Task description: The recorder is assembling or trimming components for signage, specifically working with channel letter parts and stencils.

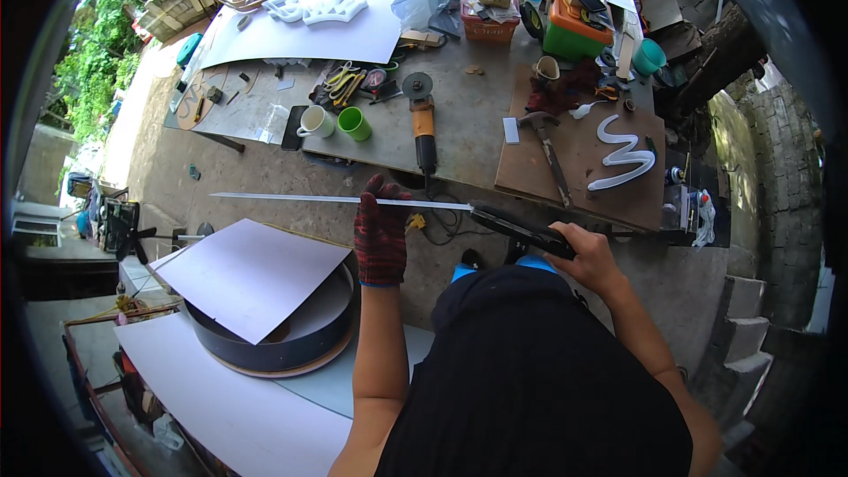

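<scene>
A long, thin white strip (291,200) runs nearly level in front of me. My left hand (381,238), in a red and black knit glove, pinches it between the fingers at about its middle. Bare and closed, my right hand (586,256) grips the black handles of a plier-like hand tool (519,228). The tool points left, its tip meeting the strip's right end; how its jaws sit there is too small to tell. Beyond my hands, an angle grinder (424,134) with an orange body lies on the metal worktable (380,152).
A brown board (530,168) bears a hammer (549,155) and a white curvy letter piece (629,159). Mug (315,122) and green cup (354,124) stand near the table edge. A white sheet (256,278) covers part of a round dark drum (265,349) at my left. Cable (449,228) lies on the floor.
</scene>
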{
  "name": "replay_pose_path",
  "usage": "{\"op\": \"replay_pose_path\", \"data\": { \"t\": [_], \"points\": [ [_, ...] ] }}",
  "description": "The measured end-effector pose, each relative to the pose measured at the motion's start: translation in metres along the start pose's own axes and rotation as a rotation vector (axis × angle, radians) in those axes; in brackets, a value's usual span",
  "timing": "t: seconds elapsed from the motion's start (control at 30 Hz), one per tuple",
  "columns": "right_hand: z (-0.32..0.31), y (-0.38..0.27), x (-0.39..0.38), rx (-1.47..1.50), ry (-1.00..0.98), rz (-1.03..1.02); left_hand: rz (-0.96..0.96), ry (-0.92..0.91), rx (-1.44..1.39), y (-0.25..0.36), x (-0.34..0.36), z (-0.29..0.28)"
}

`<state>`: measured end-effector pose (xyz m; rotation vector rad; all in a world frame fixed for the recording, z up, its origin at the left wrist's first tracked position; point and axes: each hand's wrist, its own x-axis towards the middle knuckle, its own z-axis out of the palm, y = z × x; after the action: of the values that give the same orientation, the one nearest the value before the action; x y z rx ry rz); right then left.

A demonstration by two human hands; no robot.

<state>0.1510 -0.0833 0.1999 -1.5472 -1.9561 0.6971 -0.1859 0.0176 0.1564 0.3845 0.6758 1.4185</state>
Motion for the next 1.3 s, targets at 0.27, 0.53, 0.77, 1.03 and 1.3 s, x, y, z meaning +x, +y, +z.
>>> {"op": "replay_pose_path", "data": {
  "t": [0.27,0.53,0.77,1.03,1.3],
  "points": [
    [-0.001,0.0,-0.001,0.035,-0.022,0.031,0.0,-0.021,0.013,0.001,0.005,0.005],
    [0.0,0.0,0.001,0.035,0.002,-0.027,0.013,0.016,0.037,0.004,0.0,0.007],
    [-0.002,-0.005,0.001,0.074,0.02,-0.011,0.018,0.002,0.027,-0.005,0.002,0.007],
    [0.0,-0.009,0.007,0.082,0.013,-0.013,0.03,0.058,0.022,-0.002,-0.003,0.008],
    [0.0,-0.007,0.009,0.082,0.006,-0.019,0.032,0.053,0.002,-0.002,-0.001,0.004]
  ]
}}
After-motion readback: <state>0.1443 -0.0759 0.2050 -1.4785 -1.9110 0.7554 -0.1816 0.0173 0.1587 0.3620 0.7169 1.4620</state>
